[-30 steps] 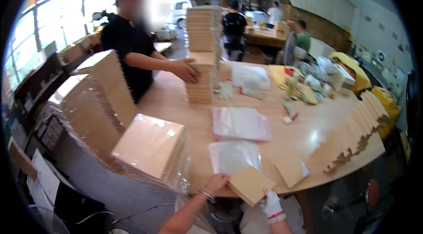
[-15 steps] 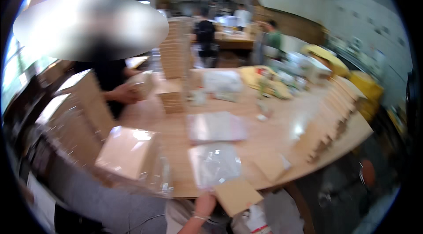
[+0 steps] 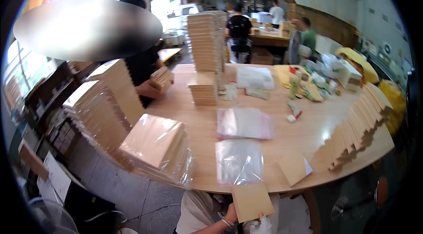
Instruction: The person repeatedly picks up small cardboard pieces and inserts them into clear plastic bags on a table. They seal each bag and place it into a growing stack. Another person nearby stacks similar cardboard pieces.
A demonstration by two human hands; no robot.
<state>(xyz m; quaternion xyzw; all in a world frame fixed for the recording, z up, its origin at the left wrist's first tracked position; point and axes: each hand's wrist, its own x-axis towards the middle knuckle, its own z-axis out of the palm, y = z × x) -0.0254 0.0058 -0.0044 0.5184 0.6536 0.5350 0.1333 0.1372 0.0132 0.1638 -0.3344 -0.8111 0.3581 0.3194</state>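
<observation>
A flat, square, kraft-brown piece [image 3: 252, 201], perhaps a booklet, is held over my lap at the table's near edge. My left hand [image 3: 231, 214] pinches its left side. My right hand [image 3: 263, 222], partly covered by what looks like a white glove, has bare fingertips on its lower right edge. Just beyond lies a clear plastic bag [image 3: 239, 162], flat on the table, its near end meeting the brown piece. More plastic bags [image 3: 244, 123] are piled behind it. To the right rests another brown square [image 3: 292, 168] with a white corner showing.
Plastic-wrapped brown stacks [image 3: 155, 141] stand at the left edge; a tall stack [image 3: 206, 44] rises mid-table. Leaning brown pieces [image 3: 357, 128] line the right edge. Gloves [image 3: 257, 93], a bottle [image 3: 295, 82] and bags lie farther back. A co-worker's hand [image 3: 150, 89] holds brown pieces at left.
The view has swung left, so everything sits farther right and looks sharper. My right fingertips now show on the brown piece's lower edge; my left hand still holds its left side.
</observation>
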